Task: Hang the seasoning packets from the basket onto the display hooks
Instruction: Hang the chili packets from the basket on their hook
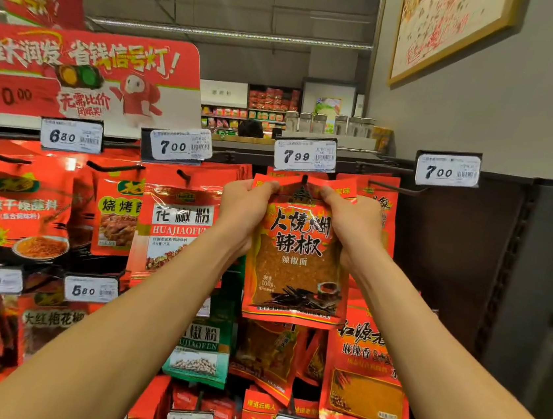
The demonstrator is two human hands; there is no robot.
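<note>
Left hand (246, 207) and right hand (352, 223) pinching top corners of glossy red chili-powder packet (296, 263), centre frame. Packet between both hands, hole at black metal hook (304, 179) under white 7.99 price tag (304, 154).

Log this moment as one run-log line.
step: hanging packet | left hand: grips chili packet top | right hand: grips top | hook: at packet hole | price tag: above

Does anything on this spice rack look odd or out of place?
One thing: the hook under the right-hand 7.00 price tag hangs bare, while neighbouring hooks carry packets. Otherwise, both hands simply hold the chili powder packet at its hook.
</note>
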